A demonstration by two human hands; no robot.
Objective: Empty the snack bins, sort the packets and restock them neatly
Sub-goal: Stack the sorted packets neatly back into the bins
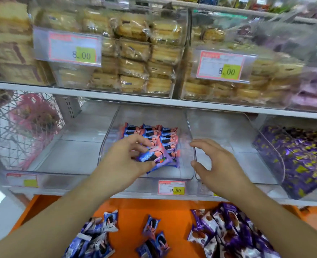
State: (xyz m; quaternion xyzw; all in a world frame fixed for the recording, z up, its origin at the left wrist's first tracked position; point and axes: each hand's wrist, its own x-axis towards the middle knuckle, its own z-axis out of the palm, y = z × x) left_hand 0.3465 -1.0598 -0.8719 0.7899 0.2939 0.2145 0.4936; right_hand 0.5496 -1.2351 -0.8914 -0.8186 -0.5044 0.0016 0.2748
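— Head view, middle shelf: what's in the bins?

— The centre clear bin [190,146] has pink-and-blue snack packets [167,138] standing in rows toward its right half. The left hand [128,161] is inside it, fingers [135,144] curled round a small bunch of the same packets at the front of the rows. The clear bin on the left [48,159] and the clear bin on the right [237,146] show only their bare floors.

— And the right hand?

— The right hand [217,164] hovers at the wall between the centre and right bins, fingers spread and loosely bent, holding nothing.

— Anything else around?

— Farther right, a bin of purple packets [300,161]. Above, bins of wrapped cakes [133,62] with 8.00 price tags [66,50]. A 9.90 tag [172,187] sits under the centre bin. Below, on the orange worktop [172,211], loose blue packets [98,237] lie left and middle, and purple cookie packets [226,233] are heaped at right. A wire basket [14,131] hangs at far left.
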